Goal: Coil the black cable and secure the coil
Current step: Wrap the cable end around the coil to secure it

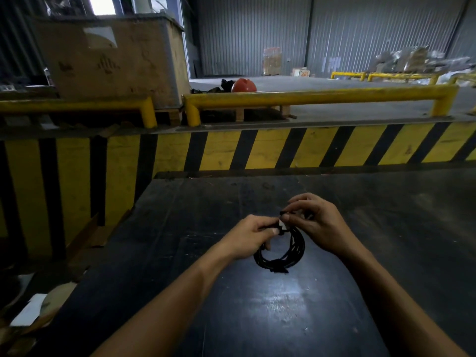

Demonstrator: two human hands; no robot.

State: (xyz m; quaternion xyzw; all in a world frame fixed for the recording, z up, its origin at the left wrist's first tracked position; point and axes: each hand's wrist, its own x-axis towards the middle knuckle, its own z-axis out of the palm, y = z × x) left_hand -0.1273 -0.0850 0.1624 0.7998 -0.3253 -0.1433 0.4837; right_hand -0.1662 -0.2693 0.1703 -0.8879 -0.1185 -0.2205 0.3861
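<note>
The black cable is wound into a small round coil that hangs just above the dark table. A black tie wraps the coil's lower edge. My left hand grips the coil's upper left side, thumb pressed near a small white tag. My right hand pinches a short black end or strap at the top of the coil between thumb and fingers. The two hands almost touch over the coil's top.
A yellow-and-black striped wall rises behind the table's far edge. Above it run yellow rails, with a large cardboard box at the left and a red ball-like object beyond. Cardboard scraps lie on the floor at the left.
</note>
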